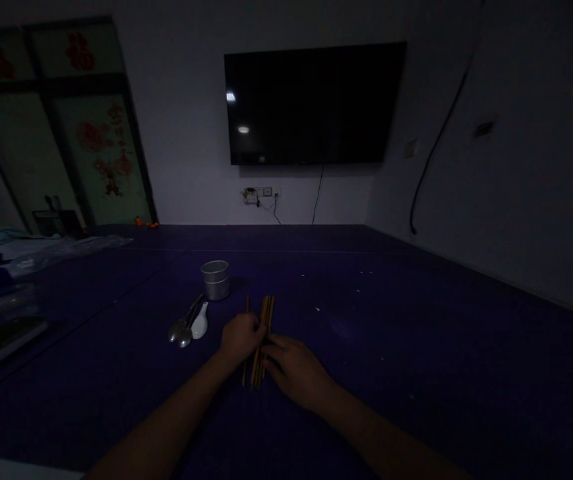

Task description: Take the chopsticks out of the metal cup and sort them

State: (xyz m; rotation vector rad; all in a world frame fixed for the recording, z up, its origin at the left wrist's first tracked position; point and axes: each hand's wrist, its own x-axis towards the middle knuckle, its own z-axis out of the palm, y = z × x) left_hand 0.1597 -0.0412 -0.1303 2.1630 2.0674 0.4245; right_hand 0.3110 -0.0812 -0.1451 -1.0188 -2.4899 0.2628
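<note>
A bundle of brown chopsticks (256, 373) lies lengthwise on the dark blue tabletop between my two hands. My left hand (240, 339) is closed, its fingers curled at the bundle's left side and its thumb against the sticks. One chopstick (244, 375) runs apart from the others, passing beneath that hand. From the right, my right hand (296, 370) grips the bundle with its fingertips and thumb; the exact contact is partly hidden in the dim light. Left of the hands lie a white soup spoon (200, 325) and metal spoons (185, 337). Behind them stands a silver metal cup (215, 280).
Small white scraps (317, 309) dot the blue table (416, 347) on the right. At the left edge are a clear plastic container (4, 333) and plastic wrapping (71, 247). A dark television (316, 107) hangs on the far wall, with a cable (436, 147) to its right.
</note>
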